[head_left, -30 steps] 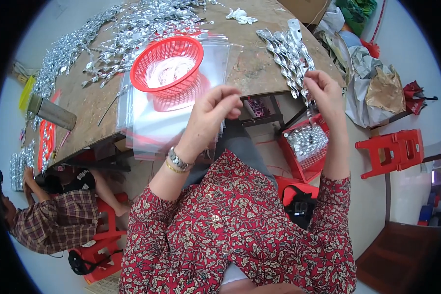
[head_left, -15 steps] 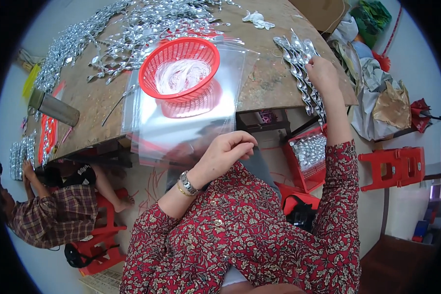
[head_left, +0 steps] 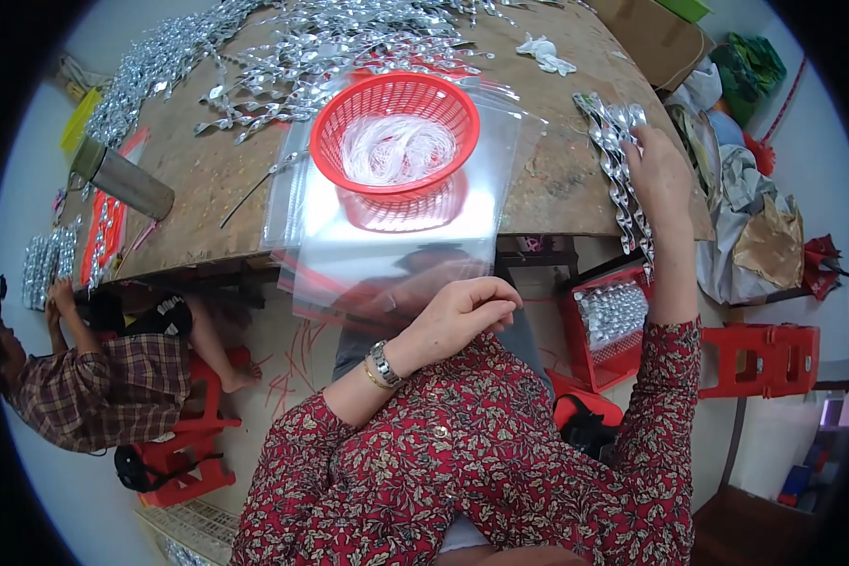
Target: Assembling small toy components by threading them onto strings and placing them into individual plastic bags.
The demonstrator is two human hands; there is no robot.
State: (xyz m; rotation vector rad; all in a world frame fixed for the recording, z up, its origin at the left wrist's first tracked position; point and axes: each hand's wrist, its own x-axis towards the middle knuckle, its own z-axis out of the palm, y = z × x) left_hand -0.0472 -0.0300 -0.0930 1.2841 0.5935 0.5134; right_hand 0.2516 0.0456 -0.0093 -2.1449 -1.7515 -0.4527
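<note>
My right hand (head_left: pixel 660 177) is at a small bunch of twisted silver foil strips (head_left: pixel 615 174) on the right side of the table. Its bent fingers close on the strips' outer edge; the fingertips are partly hidden. The strips' near ends hang past the table edge. Over my lap, my left hand (head_left: pixel 464 313) is loosely curled, with nothing seen in it. Ahead of it, clear plastic bags (head_left: pixel 396 259) lie stacked and overhang the table edge. A red plastic basket (head_left: pixel 325 156) stands on them, containing a white stringy bundle (head_left: pixel 396 151).
Many silver foil strips (head_left: pixel 340 47) cover the table's far side. A metal flask (head_left: pixel 134 189) stands at left, near a seated person (head_left: pixel 113 387) handling strips. Below the table edge, a red crate (head_left: pixel 590 373) contains more strips. A red stool (head_left: pixel 759 361) is at right.
The view has swung left, so the table and its contents appear farther right. My right hand stays at the foil bunch, with its fingers slightly looser. My left hand keeps its curled pose.
</note>
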